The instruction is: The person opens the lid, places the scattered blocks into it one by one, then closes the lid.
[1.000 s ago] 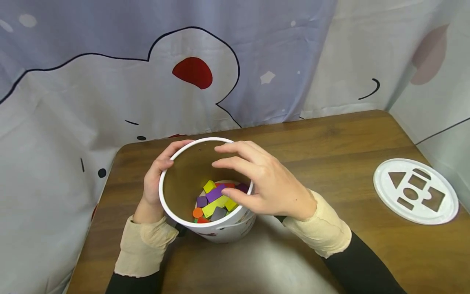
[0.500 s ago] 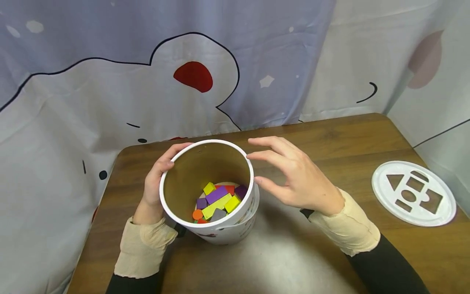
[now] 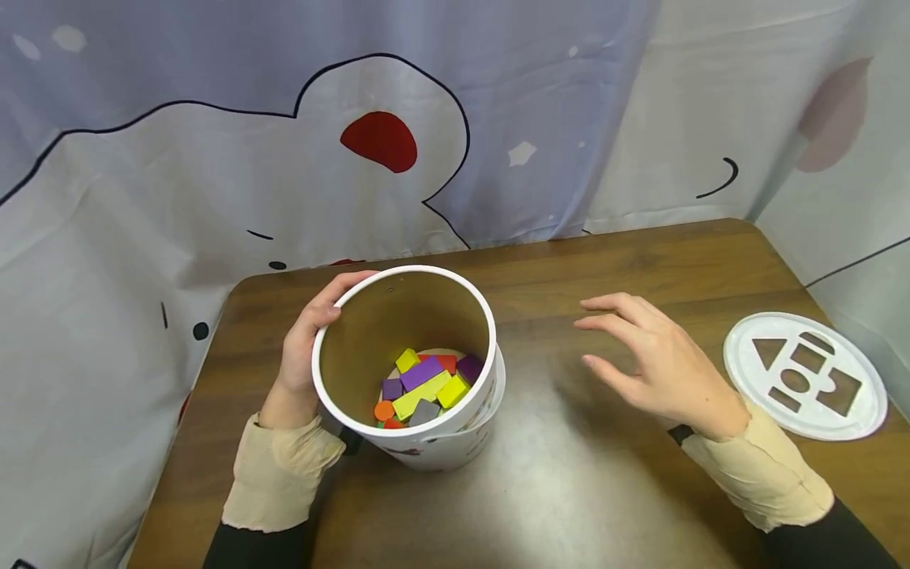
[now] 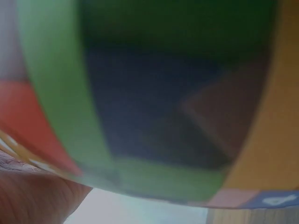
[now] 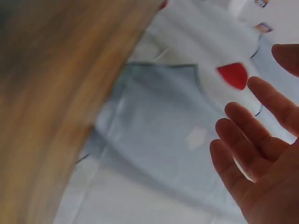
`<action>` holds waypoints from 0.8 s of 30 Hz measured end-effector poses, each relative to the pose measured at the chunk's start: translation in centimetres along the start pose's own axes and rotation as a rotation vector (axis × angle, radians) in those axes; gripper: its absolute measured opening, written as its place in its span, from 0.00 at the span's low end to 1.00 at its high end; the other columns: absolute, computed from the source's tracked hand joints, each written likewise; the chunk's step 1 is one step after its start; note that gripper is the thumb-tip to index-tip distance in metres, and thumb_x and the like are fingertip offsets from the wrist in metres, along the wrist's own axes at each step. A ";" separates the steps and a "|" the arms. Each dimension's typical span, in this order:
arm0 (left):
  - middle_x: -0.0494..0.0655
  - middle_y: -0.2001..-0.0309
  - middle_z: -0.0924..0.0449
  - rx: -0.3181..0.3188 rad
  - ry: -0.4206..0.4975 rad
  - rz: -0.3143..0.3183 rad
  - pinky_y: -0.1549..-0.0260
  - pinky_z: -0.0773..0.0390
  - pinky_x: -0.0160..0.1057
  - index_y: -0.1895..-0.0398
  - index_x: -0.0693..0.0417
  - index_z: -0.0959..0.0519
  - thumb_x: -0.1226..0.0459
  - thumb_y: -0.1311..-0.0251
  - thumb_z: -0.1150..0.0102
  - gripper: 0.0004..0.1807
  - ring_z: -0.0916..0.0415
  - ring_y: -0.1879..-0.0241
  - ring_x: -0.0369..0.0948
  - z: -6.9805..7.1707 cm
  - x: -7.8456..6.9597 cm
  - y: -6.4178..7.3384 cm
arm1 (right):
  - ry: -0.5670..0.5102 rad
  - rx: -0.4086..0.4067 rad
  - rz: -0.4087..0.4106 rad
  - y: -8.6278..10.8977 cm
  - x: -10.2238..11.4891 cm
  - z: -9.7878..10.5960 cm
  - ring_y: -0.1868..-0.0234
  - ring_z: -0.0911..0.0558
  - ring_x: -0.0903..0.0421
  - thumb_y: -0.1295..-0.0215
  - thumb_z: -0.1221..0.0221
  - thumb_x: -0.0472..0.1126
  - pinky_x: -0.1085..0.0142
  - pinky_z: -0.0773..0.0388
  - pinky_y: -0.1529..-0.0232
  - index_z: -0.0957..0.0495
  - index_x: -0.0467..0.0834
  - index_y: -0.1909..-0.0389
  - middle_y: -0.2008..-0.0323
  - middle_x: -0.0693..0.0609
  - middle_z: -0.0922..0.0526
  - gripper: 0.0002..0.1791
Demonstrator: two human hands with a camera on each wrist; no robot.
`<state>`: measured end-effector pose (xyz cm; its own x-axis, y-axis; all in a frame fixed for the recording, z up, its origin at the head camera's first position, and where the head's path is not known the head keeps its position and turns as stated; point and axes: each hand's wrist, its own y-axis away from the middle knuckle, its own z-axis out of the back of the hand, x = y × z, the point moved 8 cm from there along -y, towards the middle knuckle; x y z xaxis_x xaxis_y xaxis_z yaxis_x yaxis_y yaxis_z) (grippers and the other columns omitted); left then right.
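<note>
A white-rimmed bucket (image 3: 490, 316) stands tilted toward me on the table, several coloured blocks (image 3: 423, 383) lying at its bottom: purple, yellow, red, grey and orange ones. My left hand (image 3: 298, 356) grips the bucket at its left side, the thumb over the rim and the fingers round the outside. In the left wrist view the bucket's printed wall (image 4: 154, 102) fills the frame, blurred. Over the table to the right of the bucket, my right hand (image 3: 661, 359) hangs with parted, slightly bent fingers and holds nothing. Its palm and fingers (image 5: 247, 158) show in the right wrist view.
A round white lid (image 3: 739, 340) with shaped cut-outs lies on the right part of the wooden table (image 3: 569, 490). A printed curtain (image 3: 533, 103) hangs behind the table's back edge.
My right hand has come away from above the bucket's opening and moved right, toward the lid. The left hand keeps its grip, and the bucket has stayed in place.
</note>
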<state>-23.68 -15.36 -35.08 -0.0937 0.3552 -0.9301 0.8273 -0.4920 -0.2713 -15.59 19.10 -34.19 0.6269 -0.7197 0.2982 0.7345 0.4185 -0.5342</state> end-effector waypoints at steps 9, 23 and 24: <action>0.47 0.36 0.25 -0.014 -0.029 0.011 0.33 0.28 0.52 0.33 0.48 0.28 0.66 0.31 0.75 0.29 0.28 0.35 0.48 -0.7 0.3 -0.6 | 0.347 0.035 -0.258 9.6 -8.3 3.5 0.73 0.23 0.54 0.52 0.26 0.41 0.55 0.27 0.73 0.15 0.43 0.60 0.64 0.50 0.18 0.17; 0.46 0.38 0.24 0.125 0.032 0.082 0.34 0.27 0.52 0.33 0.46 0.29 0.66 0.32 0.74 0.30 0.27 0.36 0.49 -2.9 3.1 -3.1 | 0.382 0.254 -0.725 21.9 -11.7 3.1 0.76 0.22 0.42 0.53 0.26 0.37 0.47 0.27 0.76 0.20 0.33 0.62 0.72 0.41 0.20 0.19; 0.46 0.38 0.24 0.127 0.037 0.085 0.34 0.27 0.52 0.33 0.47 0.28 0.66 0.32 0.74 0.30 0.27 0.36 0.49 -3.1 3.2 -3.2 | 0.381 0.261 -0.764 22.2 -11.9 3.3 0.74 0.20 0.39 0.53 0.27 0.37 0.43 0.27 0.75 0.20 0.33 0.62 0.72 0.38 0.19 0.19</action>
<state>-24.87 -10.20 -36.45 -0.0044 0.3358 -0.9419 0.7544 -0.6171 -0.2235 -5.90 38.80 -47.04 -0.1525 -0.9697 0.1908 0.9814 -0.1714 -0.0868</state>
